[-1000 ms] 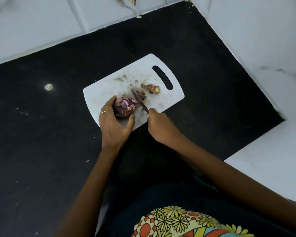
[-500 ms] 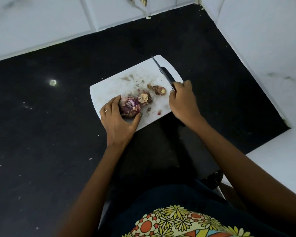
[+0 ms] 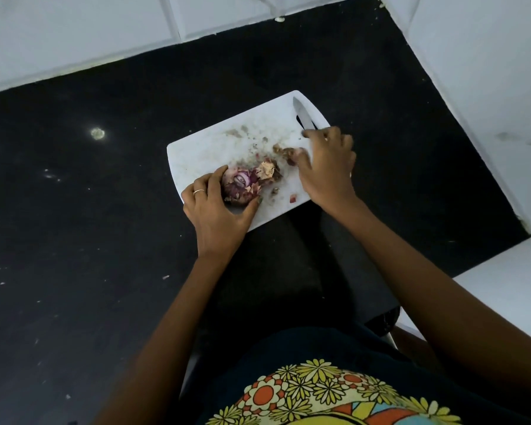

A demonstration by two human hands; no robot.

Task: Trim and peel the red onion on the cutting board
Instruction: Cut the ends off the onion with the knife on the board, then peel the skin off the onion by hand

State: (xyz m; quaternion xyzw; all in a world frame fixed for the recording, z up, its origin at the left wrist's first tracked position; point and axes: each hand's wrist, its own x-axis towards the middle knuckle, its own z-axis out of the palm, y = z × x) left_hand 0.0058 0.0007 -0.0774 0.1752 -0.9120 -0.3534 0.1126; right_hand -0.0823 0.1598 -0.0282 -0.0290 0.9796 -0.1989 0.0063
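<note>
A white cutting board (image 3: 209, 151) lies on the black counter. The red onion (image 3: 241, 182) sits at the board's near left, its cut face up and loose papery skin hanging off it. My left hand (image 3: 218, 216) grips it from the left with thumb and fingers. A cut-off end (image 3: 269, 170) lies against the onion's right side. My right hand (image 3: 328, 170) is over the board's right edge, fingers curled over the handle of the knife (image 3: 302, 116). The blade points away and lies low over the board's far corner. The thumb touches another trimmed piece (image 3: 285, 151).
Skin crumbs and a small red bit (image 3: 293, 198) are scattered on the board. The black counter (image 3: 105, 225) stretches left and towards me. White tiled walls (image 3: 74, 35) close off the back and right, and a white ledge (image 3: 503, 289) juts in at the lower right.
My right hand lifted the knife off the onion after cutting, swung it to the board's right side and lowered the blade. The cut end now lies beside the onion. My left hand stayed put.
</note>
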